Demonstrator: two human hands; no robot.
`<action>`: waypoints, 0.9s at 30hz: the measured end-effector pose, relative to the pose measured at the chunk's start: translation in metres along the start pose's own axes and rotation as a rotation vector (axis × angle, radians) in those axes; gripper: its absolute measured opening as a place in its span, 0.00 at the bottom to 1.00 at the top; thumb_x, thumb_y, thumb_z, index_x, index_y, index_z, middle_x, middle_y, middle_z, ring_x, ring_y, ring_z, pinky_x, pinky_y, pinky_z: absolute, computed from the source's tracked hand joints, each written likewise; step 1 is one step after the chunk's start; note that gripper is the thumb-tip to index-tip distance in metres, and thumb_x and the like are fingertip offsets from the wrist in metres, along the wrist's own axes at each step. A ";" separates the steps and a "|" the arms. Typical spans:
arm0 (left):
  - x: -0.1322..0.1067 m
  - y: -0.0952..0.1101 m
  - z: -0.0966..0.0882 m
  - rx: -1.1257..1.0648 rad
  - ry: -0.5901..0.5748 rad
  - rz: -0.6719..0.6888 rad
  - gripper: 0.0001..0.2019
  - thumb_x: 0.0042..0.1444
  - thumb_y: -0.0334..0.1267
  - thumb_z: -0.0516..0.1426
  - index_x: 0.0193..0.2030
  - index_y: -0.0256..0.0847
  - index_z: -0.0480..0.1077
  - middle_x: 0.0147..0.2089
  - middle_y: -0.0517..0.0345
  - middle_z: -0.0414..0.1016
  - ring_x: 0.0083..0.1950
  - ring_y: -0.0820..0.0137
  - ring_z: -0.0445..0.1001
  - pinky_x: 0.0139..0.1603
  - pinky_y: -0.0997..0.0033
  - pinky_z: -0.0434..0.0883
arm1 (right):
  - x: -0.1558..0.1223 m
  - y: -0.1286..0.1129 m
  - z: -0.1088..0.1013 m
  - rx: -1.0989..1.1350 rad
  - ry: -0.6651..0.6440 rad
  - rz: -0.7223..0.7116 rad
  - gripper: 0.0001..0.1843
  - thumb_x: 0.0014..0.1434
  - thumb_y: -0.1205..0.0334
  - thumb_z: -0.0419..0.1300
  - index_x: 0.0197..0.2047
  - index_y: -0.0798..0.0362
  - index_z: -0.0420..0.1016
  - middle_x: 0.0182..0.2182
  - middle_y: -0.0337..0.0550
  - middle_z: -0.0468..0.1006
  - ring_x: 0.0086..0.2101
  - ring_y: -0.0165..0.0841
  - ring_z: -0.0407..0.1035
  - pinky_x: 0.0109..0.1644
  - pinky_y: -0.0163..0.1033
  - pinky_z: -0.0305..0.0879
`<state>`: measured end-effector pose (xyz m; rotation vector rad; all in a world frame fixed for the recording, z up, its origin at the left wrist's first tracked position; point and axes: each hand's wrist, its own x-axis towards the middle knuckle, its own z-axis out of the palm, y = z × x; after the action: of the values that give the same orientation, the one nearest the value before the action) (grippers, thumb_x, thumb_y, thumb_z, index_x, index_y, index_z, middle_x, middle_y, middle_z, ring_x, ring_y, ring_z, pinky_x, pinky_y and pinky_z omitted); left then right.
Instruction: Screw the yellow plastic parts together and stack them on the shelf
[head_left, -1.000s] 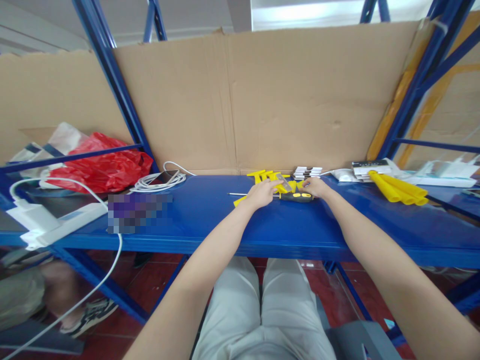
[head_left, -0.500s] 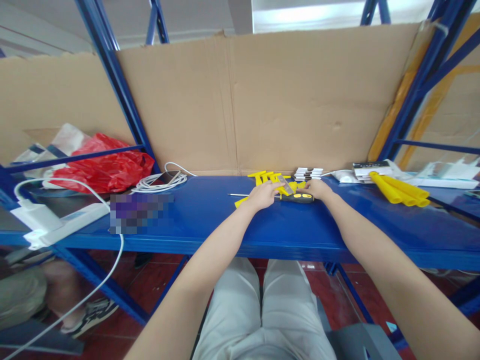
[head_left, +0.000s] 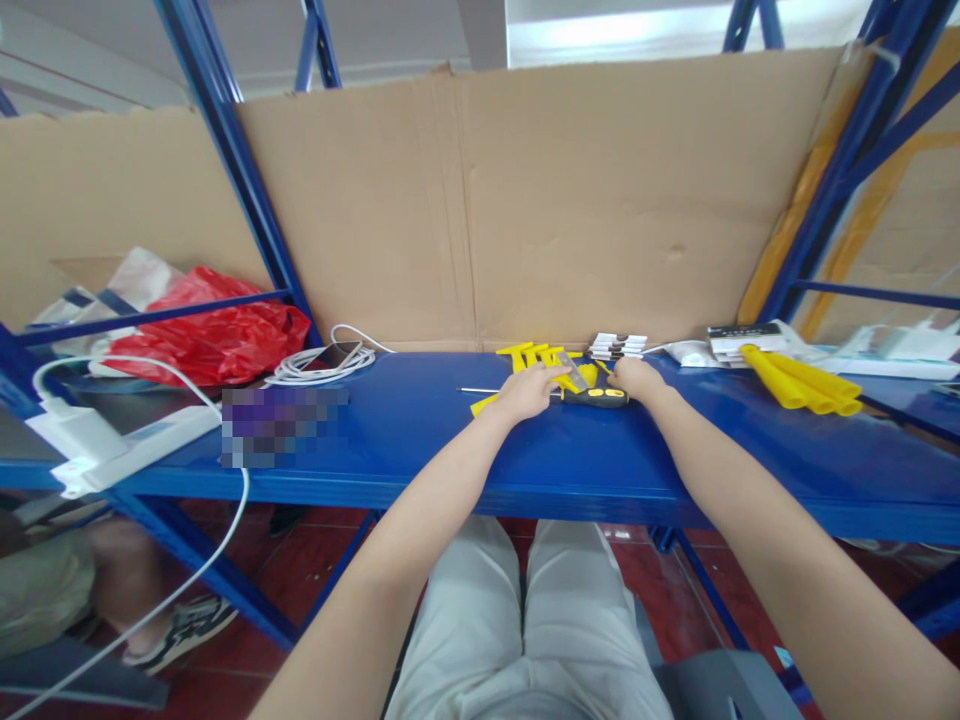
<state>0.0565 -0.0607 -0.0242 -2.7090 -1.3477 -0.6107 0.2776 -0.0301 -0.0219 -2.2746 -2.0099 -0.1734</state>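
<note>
Both my arms reach forward over the blue metal shelf point(head_left: 420, 430). My left hand point(head_left: 527, 390) rests on a yellow plastic scraper point(head_left: 570, 376) with a grey metal blade, fingers curled round its handle. My right hand point(head_left: 635, 377) lies just right of it, fingers closed at the scraper's other end, over a black-and-yellow screwdriver point(head_left: 592, 397) whose thin shaft points left. More yellow T-shaped scrapers point(head_left: 529, 351) lie just behind my left hand.
Small white boxes point(head_left: 616, 346) are stacked at the cardboard back wall point(head_left: 570, 200). Yellow handles point(head_left: 799, 379) lie at right, coiled white cable point(head_left: 319, 365) and a red bag point(head_left: 210, 335) at left, with a white power strip point(head_left: 97, 450). Another person's leg shows lower left.
Hardly anything moved; my hands shifted very slightly on the scraper and the camera drifted a little.
</note>
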 end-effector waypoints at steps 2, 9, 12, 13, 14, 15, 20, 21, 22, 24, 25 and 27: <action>0.000 0.000 0.001 0.004 0.001 -0.004 0.22 0.67 0.36 0.48 0.67 0.53 0.65 0.58 0.53 0.74 0.58 0.62 0.73 0.59 0.63 0.70 | -0.002 0.001 -0.001 0.006 0.023 0.019 0.18 0.61 0.64 0.55 0.49 0.62 0.80 0.45 0.64 0.80 0.50 0.46 0.74 0.47 0.40 0.68; 0.000 0.000 0.001 0.000 0.006 -0.003 0.22 0.67 0.36 0.48 0.67 0.54 0.65 0.59 0.53 0.73 0.58 0.62 0.73 0.59 0.62 0.70 | -0.006 0.012 -0.007 0.227 0.237 0.102 0.15 0.58 0.61 0.56 0.42 0.54 0.82 0.42 0.54 0.82 0.46 0.44 0.75 0.44 0.38 0.67; 0.000 0.001 0.000 -0.005 -0.010 -0.007 0.23 0.67 0.36 0.47 0.67 0.53 0.65 0.60 0.52 0.73 0.59 0.61 0.72 0.59 0.62 0.70 | -0.004 0.016 -0.010 0.407 0.371 0.152 0.14 0.58 0.63 0.55 0.40 0.56 0.82 0.39 0.54 0.82 0.43 0.44 0.75 0.42 0.38 0.67; 0.000 0.001 -0.001 -0.007 -0.014 -0.008 0.23 0.67 0.36 0.47 0.67 0.53 0.65 0.61 0.52 0.72 0.60 0.61 0.72 0.59 0.62 0.70 | -0.003 0.017 -0.011 0.463 0.423 0.166 0.14 0.58 0.63 0.55 0.39 0.56 0.81 0.39 0.55 0.82 0.43 0.44 0.75 0.42 0.39 0.67; -0.001 0.002 -0.001 -0.009 -0.018 -0.009 0.23 0.67 0.36 0.47 0.67 0.53 0.65 0.61 0.52 0.72 0.61 0.61 0.71 0.59 0.61 0.69 | -0.002 0.018 -0.012 0.518 0.477 0.175 0.13 0.58 0.63 0.55 0.38 0.57 0.81 0.39 0.56 0.81 0.43 0.44 0.75 0.43 0.40 0.67; -0.001 0.002 -0.002 -0.010 -0.020 -0.010 0.23 0.67 0.36 0.48 0.67 0.53 0.65 0.61 0.51 0.72 0.61 0.60 0.71 0.59 0.61 0.69 | -0.001 0.019 -0.012 0.576 0.527 0.183 0.11 0.58 0.63 0.56 0.37 0.57 0.80 0.38 0.56 0.81 0.42 0.44 0.74 0.44 0.40 0.67; -0.002 0.003 -0.003 -0.025 -0.016 -0.005 0.23 0.67 0.35 0.49 0.67 0.52 0.65 0.61 0.52 0.73 0.60 0.60 0.72 0.59 0.60 0.70 | 0.000 0.013 -0.014 1.025 0.574 0.270 0.09 0.61 0.64 0.54 0.29 0.54 0.69 0.28 0.48 0.76 0.32 0.37 0.73 0.37 0.39 0.68; -0.002 0.003 -0.003 -0.025 -0.014 -0.004 0.23 0.66 0.35 0.49 0.66 0.52 0.65 0.61 0.52 0.73 0.60 0.60 0.72 0.59 0.61 0.70 | -0.001 0.010 -0.014 1.135 0.539 0.284 0.09 0.62 0.64 0.54 0.28 0.53 0.67 0.27 0.45 0.75 0.29 0.35 0.72 0.33 0.37 0.67; -0.001 0.003 -0.003 -0.024 -0.012 -0.005 0.23 0.67 0.35 0.49 0.66 0.52 0.65 0.61 0.52 0.73 0.60 0.60 0.72 0.59 0.61 0.69 | -0.003 0.006 -0.015 1.233 0.502 0.292 0.10 0.62 0.65 0.53 0.29 0.52 0.65 0.26 0.43 0.73 0.26 0.33 0.71 0.29 0.36 0.66; -0.001 0.002 -0.001 -0.019 -0.010 -0.002 0.23 0.67 0.36 0.49 0.67 0.52 0.65 0.61 0.52 0.73 0.60 0.61 0.72 0.60 0.62 0.69 | -0.007 0.000 -0.017 1.372 0.438 0.299 0.10 0.64 0.66 0.53 0.29 0.52 0.62 0.24 0.39 0.71 0.21 0.29 0.68 0.24 0.33 0.62; -0.001 0.002 -0.001 -0.017 -0.010 0.003 0.23 0.67 0.36 0.49 0.67 0.52 0.64 0.61 0.52 0.73 0.60 0.62 0.72 0.60 0.62 0.69 | -0.009 -0.003 -0.018 1.413 0.414 0.304 0.10 0.64 0.66 0.52 0.29 0.51 0.62 0.23 0.37 0.70 0.20 0.28 0.67 0.23 0.32 0.61; 0.000 0.001 0.000 -0.015 -0.009 0.012 0.23 0.67 0.36 0.49 0.67 0.53 0.64 0.60 0.53 0.73 0.60 0.62 0.72 0.60 0.62 0.68 | -0.013 -0.008 -0.020 1.473 0.360 0.320 0.11 0.66 0.66 0.51 0.30 0.51 0.62 0.20 0.36 0.68 0.17 0.28 0.64 0.21 0.32 0.61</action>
<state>0.0573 -0.0615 -0.0241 -2.7323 -1.3333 -0.6111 0.2677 -0.0446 -0.0043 -1.3329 -0.8945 0.6463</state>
